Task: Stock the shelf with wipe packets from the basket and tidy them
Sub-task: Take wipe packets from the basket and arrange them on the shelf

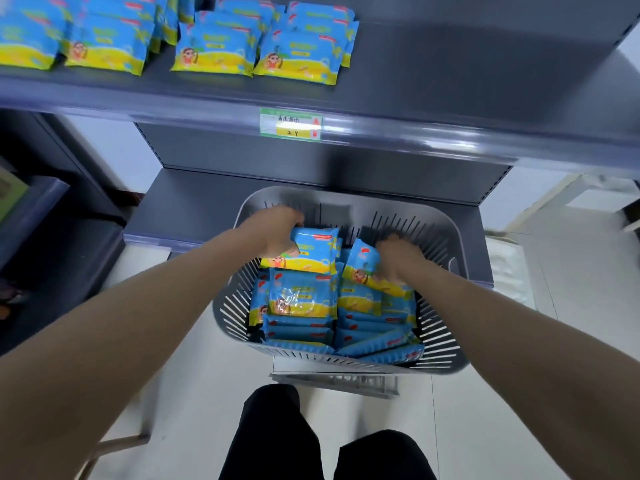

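A grey slatted basket in front of me holds several blue and yellow wipe packets. My left hand grips one packet at the basket's far left, lifted above the pile. My right hand grips another packet, tilted on edge, at the far right. On the grey upper shelf above, more of the same packets lie in rows across its left half.
A green and yellow price tag sits on the upper shelf's front rail. The shelf's right half is bare. A lower grey shelf lies behind the basket. My dark trouser legs are below the basket on a pale floor.
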Motion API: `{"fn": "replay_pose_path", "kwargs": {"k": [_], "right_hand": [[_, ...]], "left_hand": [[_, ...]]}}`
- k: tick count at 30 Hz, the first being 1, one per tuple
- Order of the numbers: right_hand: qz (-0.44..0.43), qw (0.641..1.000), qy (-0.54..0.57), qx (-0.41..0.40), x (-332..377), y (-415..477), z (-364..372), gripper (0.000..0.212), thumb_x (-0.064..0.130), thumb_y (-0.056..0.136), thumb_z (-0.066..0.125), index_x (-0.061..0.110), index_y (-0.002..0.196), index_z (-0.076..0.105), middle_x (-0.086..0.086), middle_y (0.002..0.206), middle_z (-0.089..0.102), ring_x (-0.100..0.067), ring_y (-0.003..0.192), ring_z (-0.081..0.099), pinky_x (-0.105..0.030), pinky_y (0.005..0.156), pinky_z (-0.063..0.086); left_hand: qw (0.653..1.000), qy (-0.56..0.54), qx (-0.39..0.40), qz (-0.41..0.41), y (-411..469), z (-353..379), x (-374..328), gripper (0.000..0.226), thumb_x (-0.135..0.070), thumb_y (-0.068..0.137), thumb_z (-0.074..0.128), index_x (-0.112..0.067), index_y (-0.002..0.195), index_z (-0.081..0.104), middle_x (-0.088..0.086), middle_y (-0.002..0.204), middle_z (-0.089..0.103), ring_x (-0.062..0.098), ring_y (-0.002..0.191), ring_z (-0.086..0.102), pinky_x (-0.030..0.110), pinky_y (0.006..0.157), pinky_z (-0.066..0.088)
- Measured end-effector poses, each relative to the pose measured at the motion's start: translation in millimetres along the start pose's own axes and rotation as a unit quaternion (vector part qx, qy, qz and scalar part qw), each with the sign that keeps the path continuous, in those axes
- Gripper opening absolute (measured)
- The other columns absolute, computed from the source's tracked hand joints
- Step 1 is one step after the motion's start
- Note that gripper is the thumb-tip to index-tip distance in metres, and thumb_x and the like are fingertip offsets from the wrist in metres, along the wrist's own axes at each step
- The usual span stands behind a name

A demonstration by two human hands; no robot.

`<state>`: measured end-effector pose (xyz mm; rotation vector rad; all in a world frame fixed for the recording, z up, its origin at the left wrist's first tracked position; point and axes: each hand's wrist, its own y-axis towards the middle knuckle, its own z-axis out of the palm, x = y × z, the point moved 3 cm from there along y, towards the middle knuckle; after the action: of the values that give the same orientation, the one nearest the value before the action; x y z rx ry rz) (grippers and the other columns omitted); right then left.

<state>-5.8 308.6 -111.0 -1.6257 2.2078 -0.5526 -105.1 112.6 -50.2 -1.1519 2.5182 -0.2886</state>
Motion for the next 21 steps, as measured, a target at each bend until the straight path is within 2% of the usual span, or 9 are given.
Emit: {"fn": "replay_pose_path", "kwargs": {"k": [3,6,9,13,17,21], "right_hand": [[-0.041,0.999,0.018,-0.001,10,-12,-34,0.050,0.021,0.081,0.068,0.008,0.126,0.050,-0.012,0.129,0.055,-0.031,0.118,0.053,-0.035,0.090,0.046],[-0.065,0.996,0.036,-0.050,16,-30,-92,0.043,0.019,0.080,0.068,0.012,0.120,0.053,-0.012,0.124,0.059,-0.033,0.113,0.056,-0.035,0.085,0.046],[-0.084,0.989,0.025,-0.121,22,-47,-160,0.030,0.018,0.082,0.064,0.013,0.109,0.054,-0.012,0.115,0.062,-0.033,0.106,0.059,-0.035,0.077,0.046],[-0.077,0.977,0.030,-0.198,36,-55,-244,0.028,0.017,0.085,0.060,0.011,0.112,0.052,-0.016,0.112,0.061,-0.035,0.100,0.059,-0.032,0.068,0.040],[-0.065,0.965,0.026,-0.255,59,-36,-297,0.041,0.015,0.088,0.055,0.007,0.127,0.044,-0.019,0.119,0.058,-0.038,0.105,0.057,-0.036,0.075,0.042],[-0.048,0.964,-0.013,-0.262,86,-1,-321,0.035,0.012,0.091,0.051,0.007,0.124,0.042,-0.016,0.120,0.057,-0.036,0.107,0.055,-0.037,0.075,0.035]], "left_hand": [[1.000,-0.003,-0.009,0.019,-9,-30,-8,0.032,-0.021,0.075,0.072,-0.011,0.102,0.059,0.006,0.098,0.062,0.027,0.085,0.057,0.031,0.068,0.044],[0.999,-0.024,-0.037,0.030,-18,-69,-11,0.028,-0.020,0.074,0.072,-0.012,0.097,0.058,0.004,0.090,0.060,0.023,0.076,0.052,0.028,0.063,0.038],[0.996,-0.033,-0.069,0.033,-24,-117,-6,0.029,-0.019,0.075,0.072,-0.011,0.099,0.058,0.002,0.088,0.054,0.021,0.077,0.049,0.027,0.063,0.035],[0.988,-0.034,-0.148,0.028,-25,-178,12,0.028,-0.018,0.074,0.072,-0.009,0.097,0.057,0.010,0.094,0.061,0.027,0.080,0.053,0.028,0.063,0.036],[0.978,-0.040,-0.207,0.003,-17,-225,44,0.028,-0.018,0.075,0.071,-0.010,0.098,0.057,0.011,0.094,0.062,0.027,0.080,0.053,0.030,0.065,0.040],[0.972,-0.015,-0.232,-0.029,-3,-257,85,0.032,-0.018,0.076,0.070,-0.009,0.104,0.056,0.014,0.101,0.064,0.034,0.092,0.058,0.034,0.074,0.044]]}}
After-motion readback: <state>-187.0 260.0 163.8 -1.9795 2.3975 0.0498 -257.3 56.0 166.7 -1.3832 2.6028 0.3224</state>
